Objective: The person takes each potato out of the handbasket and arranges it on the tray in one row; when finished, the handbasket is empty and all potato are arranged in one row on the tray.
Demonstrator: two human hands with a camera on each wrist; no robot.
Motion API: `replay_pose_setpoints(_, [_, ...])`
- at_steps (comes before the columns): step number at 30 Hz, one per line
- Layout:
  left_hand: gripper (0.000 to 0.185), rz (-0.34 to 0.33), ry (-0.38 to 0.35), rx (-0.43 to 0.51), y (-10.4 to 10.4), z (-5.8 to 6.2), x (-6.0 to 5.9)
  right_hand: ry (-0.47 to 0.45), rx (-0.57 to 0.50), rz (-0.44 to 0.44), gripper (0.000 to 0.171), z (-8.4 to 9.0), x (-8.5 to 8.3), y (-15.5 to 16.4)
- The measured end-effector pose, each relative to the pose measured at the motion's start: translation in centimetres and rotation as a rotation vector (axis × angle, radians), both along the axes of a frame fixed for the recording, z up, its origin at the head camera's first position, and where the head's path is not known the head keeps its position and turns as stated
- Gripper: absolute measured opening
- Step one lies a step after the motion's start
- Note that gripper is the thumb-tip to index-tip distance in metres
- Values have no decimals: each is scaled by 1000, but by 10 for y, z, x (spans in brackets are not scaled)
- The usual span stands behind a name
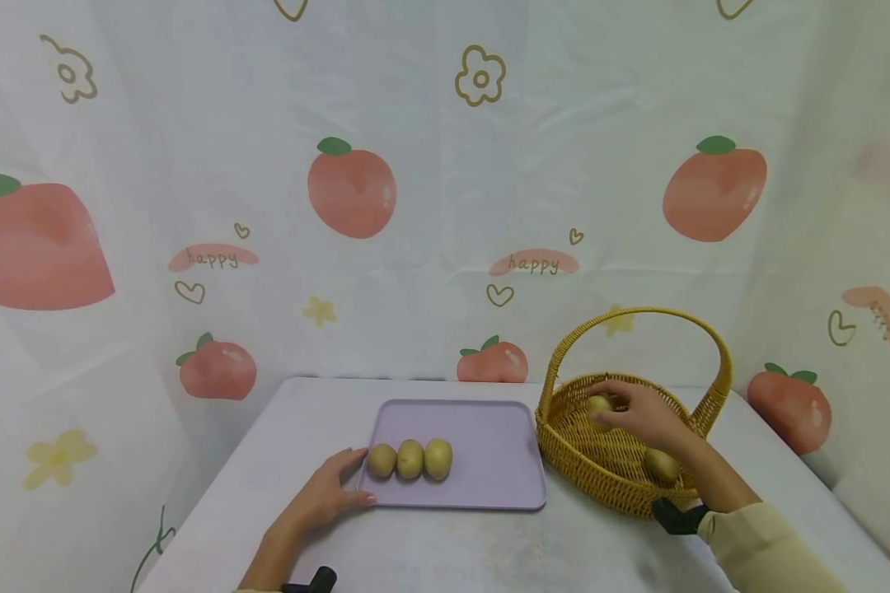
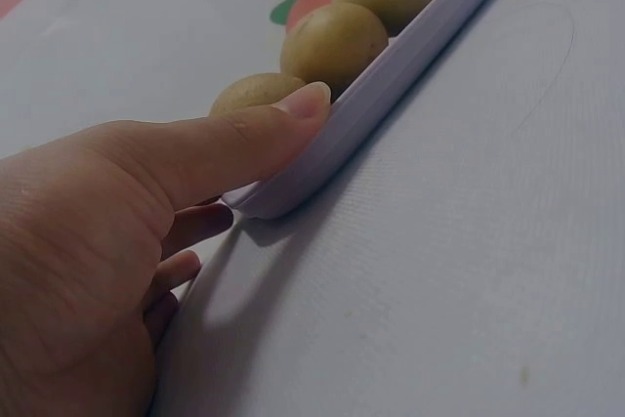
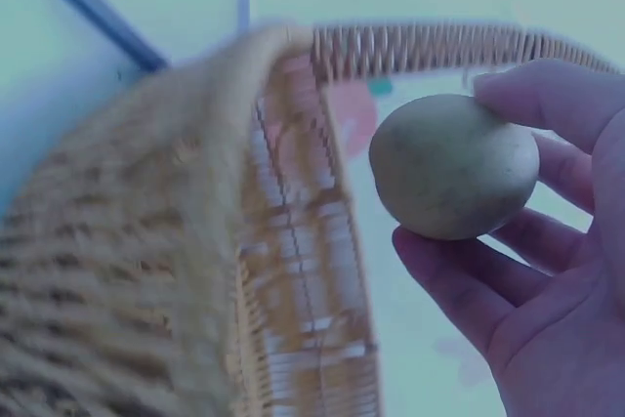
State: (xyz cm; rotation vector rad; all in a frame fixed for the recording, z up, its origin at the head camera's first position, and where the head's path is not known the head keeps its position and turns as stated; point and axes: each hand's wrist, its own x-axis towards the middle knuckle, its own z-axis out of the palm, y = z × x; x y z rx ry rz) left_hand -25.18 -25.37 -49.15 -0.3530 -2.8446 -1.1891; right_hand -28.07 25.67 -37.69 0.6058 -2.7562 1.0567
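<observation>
A lilac tray [image 1: 482,490] lies on the table with three small potatoes [image 1: 409,459] in a row at its near left. My left hand [image 1: 330,494] rests at the tray's near-left corner, thumb [image 2: 254,139] pressed along the rim [image 2: 391,80]; the potatoes [image 2: 334,41] sit just behind it. My right hand [image 1: 641,412] is inside a yellow wicker basket [image 1: 601,473] and grips a potato [image 1: 599,406] in its fingertips. In the right wrist view that potato [image 3: 454,165] is lifted beside the basket wall [image 3: 293,241]. Another potato [image 1: 662,464] lies on the basket floor.
The basket's tall arched handle [image 1: 641,317] spans over my right hand. The white table [image 1: 445,552] is enclosed by a fruit-printed cloth backdrop [image 1: 445,165] behind and at both sides. Bare tray surface lies right of the potatoes.
</observation>
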Motion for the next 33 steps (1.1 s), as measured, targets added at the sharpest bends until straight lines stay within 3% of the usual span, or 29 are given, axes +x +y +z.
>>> replay_pose_setpoints(9, [83, -3, 2, -1, -1, 0, -1, 0, -96, 110, 34, 3, 15, -40])
replay_pose_setpoints(25, [83, -3, 7, 7, -1, -3, -1, 31, -24, 286, 27, -26, 4, -111])
replay_pose_setpoints(33, [83, -17, 21, 8, -1, -2, -2, -38, 48, 211, 31, -56, -3, -142])
